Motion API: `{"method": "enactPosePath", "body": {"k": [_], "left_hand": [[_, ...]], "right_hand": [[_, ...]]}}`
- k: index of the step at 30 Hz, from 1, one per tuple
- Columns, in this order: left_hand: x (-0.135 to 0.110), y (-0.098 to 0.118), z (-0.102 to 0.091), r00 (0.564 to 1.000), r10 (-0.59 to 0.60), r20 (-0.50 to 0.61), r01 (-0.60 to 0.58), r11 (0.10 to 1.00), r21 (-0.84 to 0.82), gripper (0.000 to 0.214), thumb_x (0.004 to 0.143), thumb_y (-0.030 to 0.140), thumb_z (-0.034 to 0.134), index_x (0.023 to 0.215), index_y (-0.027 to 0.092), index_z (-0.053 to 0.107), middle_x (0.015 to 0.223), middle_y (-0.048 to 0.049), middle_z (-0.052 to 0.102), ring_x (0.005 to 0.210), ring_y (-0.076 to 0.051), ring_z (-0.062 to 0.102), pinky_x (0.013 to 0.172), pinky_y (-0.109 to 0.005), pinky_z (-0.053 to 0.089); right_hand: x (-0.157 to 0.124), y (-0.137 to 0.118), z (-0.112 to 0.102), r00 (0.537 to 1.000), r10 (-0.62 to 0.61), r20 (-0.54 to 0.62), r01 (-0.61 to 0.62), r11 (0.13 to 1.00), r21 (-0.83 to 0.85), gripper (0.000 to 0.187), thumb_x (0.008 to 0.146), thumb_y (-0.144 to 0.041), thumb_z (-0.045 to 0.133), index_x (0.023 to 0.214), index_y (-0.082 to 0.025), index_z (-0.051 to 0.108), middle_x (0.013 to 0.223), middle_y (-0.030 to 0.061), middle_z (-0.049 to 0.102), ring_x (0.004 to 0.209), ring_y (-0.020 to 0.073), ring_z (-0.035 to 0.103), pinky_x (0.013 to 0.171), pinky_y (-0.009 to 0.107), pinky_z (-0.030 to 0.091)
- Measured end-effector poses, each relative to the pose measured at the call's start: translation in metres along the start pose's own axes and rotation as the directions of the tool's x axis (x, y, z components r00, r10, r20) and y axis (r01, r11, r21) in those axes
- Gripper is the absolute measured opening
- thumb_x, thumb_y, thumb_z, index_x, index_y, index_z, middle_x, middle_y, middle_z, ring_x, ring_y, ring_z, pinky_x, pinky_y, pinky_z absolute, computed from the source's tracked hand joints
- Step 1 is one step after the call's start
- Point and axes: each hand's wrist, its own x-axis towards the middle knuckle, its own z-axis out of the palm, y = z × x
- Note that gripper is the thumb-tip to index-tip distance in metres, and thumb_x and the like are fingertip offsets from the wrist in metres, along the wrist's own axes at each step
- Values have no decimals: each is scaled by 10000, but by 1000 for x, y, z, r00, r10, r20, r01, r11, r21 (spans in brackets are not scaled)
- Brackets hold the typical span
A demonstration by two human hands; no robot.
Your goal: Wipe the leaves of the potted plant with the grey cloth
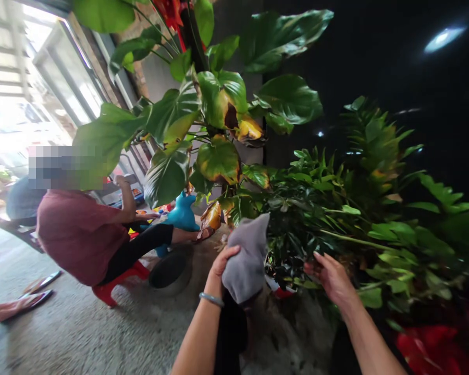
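A grey cloth (pixel 245 263) hangs in my left hand (pixel 221 265), the thumb pressed on its near side and the other fingers hidden behind it. A bangle (pixel 211 299) circles that wrist. My right hand (pixel 334 278) is at the edge of a dark-leaved plant (pixel 297 234), its fingers loosely bent and apart. Nothing shows in its grasp, though I cannot tell whether the fingertips touch a leaf. Above the cloth rises a tall potted plant with broad leaves (pixel 219 159), some yellow and brown at the edges.
To the left, a person in a dark red shirt (pixel 76 232) sits on a red plastic stool (pixel 119 281). A dark basin (pixel 170 271) and a blue toy animal (pixel 182 211) are beside them. More foliage (pixel 410 245) fills the right. Red material (pixel 433 341) lies at bottom right.
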Motion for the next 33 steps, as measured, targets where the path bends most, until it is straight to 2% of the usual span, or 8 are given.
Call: {"method": "enactPosePath", "body": {"k": [6,11,15,18,22,25,28,33], "left_hand": [[38,52,46,972,221,-80,-225,973,-52,275,586,251,809,810,143,692,752,-43,736,710,-194,696,742,-300,548],[39,3,34,997,21,-70,0,955,297,242,508,199,840,693,108,714,607,-43,702,537,-168,624,602,-294,498],[3,-15,2,998,-55,26,50,987,152,322,501,218,832,787,111,731,702,-70,742,622,-207,674,655,-320,527],[-4,14,3,999,33,2,-33,999,-27,294,553,253,805,807,132,718,709,-58,740,666,-225,694,713,-340,551],[25,48,34,982,187,-28,-189,980,-70,267,566,233,805,798,135,714,700,-43,730,706,-213,697,765,-321,550],[43,31,48,992,129,-14,-126,984,124,312,515,219,836,784,109,724,704,-60,734,668,-200,675,719,-316,533],[35,-7,36,999,-42,31,30,951,309,350,477,255,856,765,99,734,700,-67,735,663,-208,664,709,-332,514],[0,-22,13,980,-140,142,103,965,239,405,443,294,867,781,111,738,710,-60,742,640,-202,661,696,-331,522]], "right_hand": [[-2,0,8,998,-34,-44,37,998,55,420,355,-351,902,561,-231,557,502,-43,623,491,206,657,461,317,549],[-5,0,12,1000,-20,10,20,1000,17,379,401,-371,891,578,-227,588,529,-39,646,479,196,654,452,309,545],[-5,0,7,999,2,35,-2,1000,8,386,377,-370,907,596,-210,633,550,-30,658,464,167,627,479,308,551],[-4,0,7,1000,9,23,-11,998,62,412,330,-345,925,562,-216,610,508,-53,622,456,157,610,499,312,560],[-2,3,10,1000,-27,12,25,994,105,403,349,-336,924,554,-221,596,503,-45,635,456,173,623,493,320,561],[-1,5,11,1000,-18,1,17,993,113,379,382,-319,913,569,-210,602,513,-23,654,481,206,658,498,337,570],[-1,4,10,1000,1,4,-2,992,126,370,381,-305,910,562,-196,607,511,-15,653,483,206,667,485,317,568],[-2,0,7,999,-2,-37,7,991,134,389,324,-282,921,550,-196,617,475,-52,615,422,141,606,449,263,543]]}}
